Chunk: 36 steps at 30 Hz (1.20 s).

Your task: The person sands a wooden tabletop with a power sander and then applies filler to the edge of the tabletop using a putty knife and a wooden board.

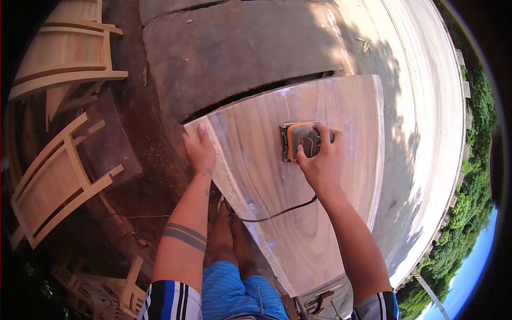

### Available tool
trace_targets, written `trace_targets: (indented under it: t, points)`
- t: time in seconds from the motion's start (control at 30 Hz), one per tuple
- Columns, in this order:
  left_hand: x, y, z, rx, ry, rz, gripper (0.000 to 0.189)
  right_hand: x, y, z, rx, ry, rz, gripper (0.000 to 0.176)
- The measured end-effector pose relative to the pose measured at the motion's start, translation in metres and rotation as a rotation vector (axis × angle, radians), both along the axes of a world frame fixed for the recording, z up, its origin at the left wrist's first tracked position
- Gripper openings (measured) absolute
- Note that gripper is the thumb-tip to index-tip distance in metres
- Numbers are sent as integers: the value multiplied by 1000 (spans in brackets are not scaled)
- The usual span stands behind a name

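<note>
The short sleeves are striped: the left sleeve (172, 300) has black, white and bright blue stripes, with thin black lines on pale cloth; the right sleeve (376, 306) shows black, pale grey and blue. Two solid tattooed bands (184, 237), one broader, cross the left forearm, and small tattoos (207, 182) sit near the left hand (201, 152). The shorts (240, 292) are bright blue with fine pale lines and a thin cord (261, 301).

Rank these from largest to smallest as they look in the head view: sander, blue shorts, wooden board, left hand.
1. Wooden board, by far
2. Blue shorts
3. Sander and left hand: too alike to rank, since the other hand covers part of the sander.
</note>
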<state>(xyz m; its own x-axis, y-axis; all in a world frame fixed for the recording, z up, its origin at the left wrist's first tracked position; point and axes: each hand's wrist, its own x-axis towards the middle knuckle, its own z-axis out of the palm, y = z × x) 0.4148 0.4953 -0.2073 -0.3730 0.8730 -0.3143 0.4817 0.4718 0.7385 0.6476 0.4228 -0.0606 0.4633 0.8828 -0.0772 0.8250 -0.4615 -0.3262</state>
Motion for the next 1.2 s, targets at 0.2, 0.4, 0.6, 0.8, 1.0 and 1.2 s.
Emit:
trace_targets:
  t: [0.2,0.4,0.6,0.8,1.0,1.2]
  points:
    - [1,-1,-4,11,3,16,67,-17,-63,5,-46,-25,24,53]
    - [3,0,5,-20,10,-3,66,-3,18,0,-7,-7,47,51]
    - [3,1,4,-19,15,-24,67,-8,24,1,-31,26,9,54]
    - [3,3,4,-38,43,-21,67,-21,-71,7,-83,72,-15,54]
    - [1,0,0,-55,49,-17,67,4,-6,0,-27,-22,-1,52]
    - [4,2,8,-46,41,14,62,3,47,-2,3,-7,-38,50]
